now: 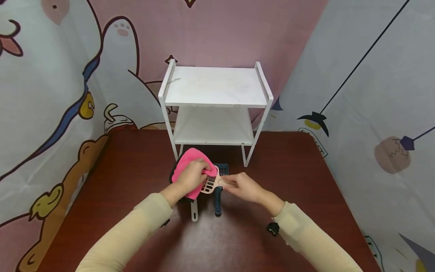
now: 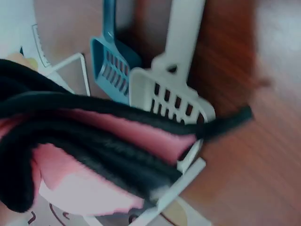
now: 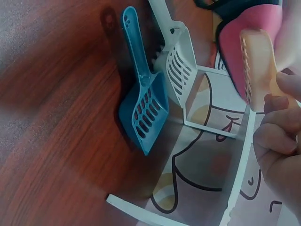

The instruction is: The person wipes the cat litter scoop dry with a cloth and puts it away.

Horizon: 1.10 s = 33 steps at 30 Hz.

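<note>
My left hand (image 1: 193,175) grips a pink cloth (image 1: 185,162) with black edging, its fingers pressing a fold against the slotted head of a beige litter scoop (image 1: 208,186). My right hand (image 1: 245,187) pinches that scoop by its handle, above the table. In the right wrist view the scoop is seen edge-on beside the cloth. On the table below lie a blue litter scoop (image 3: 146,108) and a whitish litter scoop (image 3: 178,70), side by side. The cloth covers most of the whitish one in the head view, leaving its handle (image 1: 194,212) visible.
A white two-tier shelf (image 1: 217,87) stands at the back of the dark red-brown table (image 1: 142,166), just behind the scoops. Cartoon-printed cloth walls (image 1: 357,94) enclose the table behind and at both sides.
</note>
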Available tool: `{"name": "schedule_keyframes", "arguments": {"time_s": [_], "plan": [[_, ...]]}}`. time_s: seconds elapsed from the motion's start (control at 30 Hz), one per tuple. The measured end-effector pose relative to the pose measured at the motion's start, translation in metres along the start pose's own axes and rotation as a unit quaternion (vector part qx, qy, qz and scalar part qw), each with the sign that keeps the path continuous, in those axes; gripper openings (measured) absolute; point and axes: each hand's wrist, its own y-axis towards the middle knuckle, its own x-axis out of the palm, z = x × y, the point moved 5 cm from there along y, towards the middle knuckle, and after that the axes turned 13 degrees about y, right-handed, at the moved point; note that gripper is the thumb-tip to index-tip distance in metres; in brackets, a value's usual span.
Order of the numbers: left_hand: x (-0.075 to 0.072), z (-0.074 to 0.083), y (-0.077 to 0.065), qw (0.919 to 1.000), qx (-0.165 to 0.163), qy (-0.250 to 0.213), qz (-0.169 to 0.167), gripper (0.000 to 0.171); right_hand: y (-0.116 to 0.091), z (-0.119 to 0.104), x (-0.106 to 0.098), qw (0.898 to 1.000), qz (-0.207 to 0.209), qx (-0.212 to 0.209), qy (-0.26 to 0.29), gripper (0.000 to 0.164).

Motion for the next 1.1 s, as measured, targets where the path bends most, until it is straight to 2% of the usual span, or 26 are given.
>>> {"name": "schedule_keyframes", "arguments": {"time_s": [0.17,0.4,0.53,0.6,0.7,0.8,0.97,1.1], "plan": [[-0.008,-0.005,0.002,0.9963,-0.002,0.082,0.028,0.016,0.0,-0.004,-0.005,1.0,0.004,-0.001,-0.008,0.037],[-0.02,-0.011,0.001,0.9918,-0.011,0.119,0.046,0.014,-0.003,-0.006,-0.01,1.0,0.001,0.01,-0.004,0.037],[-0.03,-0.027,0.002,0.9911,-0.032,0.107,0.072,0.011,-0.009,-0.005,-0.013,1.0,0.004,0.001,-0.015,0.035],[-0.038,-0.04,0.003,0.9914,-0.056,0.078,0.089,0.01,-0.013,-0.003,-0.015,1.0,0.007,0.001,-0.009,0.033],[-0.051,-0.061,0.002,0.9877,-0.101,0.031,0.115,0.01,-0.018,-0.001,-0.017,1.0,0.008,0.012,0.015,0.03],[-0.061,-0.075,-0.003,0.9836,-0.131,0.001,0.125,0.013,-0.019,0.004,-0.018,1.0,0.005,0.027,0.013,0.031],[-0.068,-0.082,-0.009,0.9839,-0.123,-0.009,0.13,0.012,-0.02,0.015,-0.017,0.996,-0.001,0.072,-0.042,0.034],[-0.072,-0.083,-0.011,0.9838,-0.113,-0.01,0.139,0.011,-0.02,0.02,-0.017,0.993,0.002,0.09,-0.073,0.033]]}}
